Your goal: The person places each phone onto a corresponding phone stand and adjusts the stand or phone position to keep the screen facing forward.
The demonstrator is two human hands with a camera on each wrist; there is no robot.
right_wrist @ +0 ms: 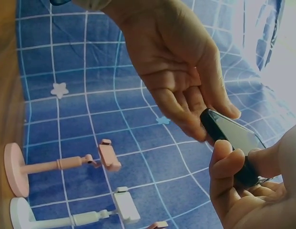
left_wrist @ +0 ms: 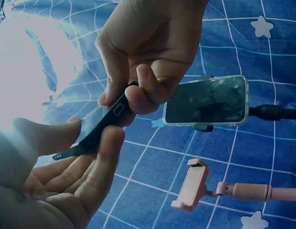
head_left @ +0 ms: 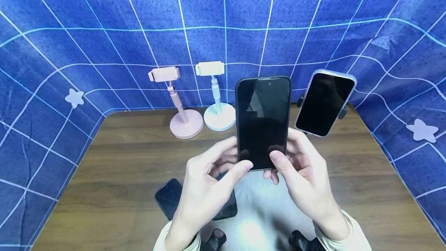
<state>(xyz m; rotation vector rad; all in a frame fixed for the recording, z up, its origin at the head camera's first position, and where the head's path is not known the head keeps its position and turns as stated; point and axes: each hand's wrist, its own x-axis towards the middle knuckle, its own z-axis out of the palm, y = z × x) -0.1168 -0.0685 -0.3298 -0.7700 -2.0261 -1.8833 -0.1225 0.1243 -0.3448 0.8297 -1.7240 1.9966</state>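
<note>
A black smartphone (head_left: 263, 123) in a dark case stands upright between my two hands, its dark screen facing me. My left hand (head_left: 212, 189) grips its lower left corner, thumb on the front edge and fingers behind. On the other side my right hand (head_left: 310, 177) holds the lower right edge, its thumb lying on the screen. In the left wrist view the phone's dark edge (left_wrist: 102, 125) shows between the fingers of both hands. The right wrist view shows part of the phone's screen (right_wrist: 236, 133) from a slant. Another dark phone (head_left: 168, 196) lies on the table, partly hidden by my left hand.
Behind my hands stand a pink phone stand (head_left: 186, 124) and a white phone stand (head_left: 219, 117), their clamps unoccupied. To the right, a light-framed phone (head_left: 325, 102) sits in a black holder (head_left: 342, 113). A blue gridded cloth (head_left: 244, 45) surrounds the wooden table (head_left: 115, 173).
</note>
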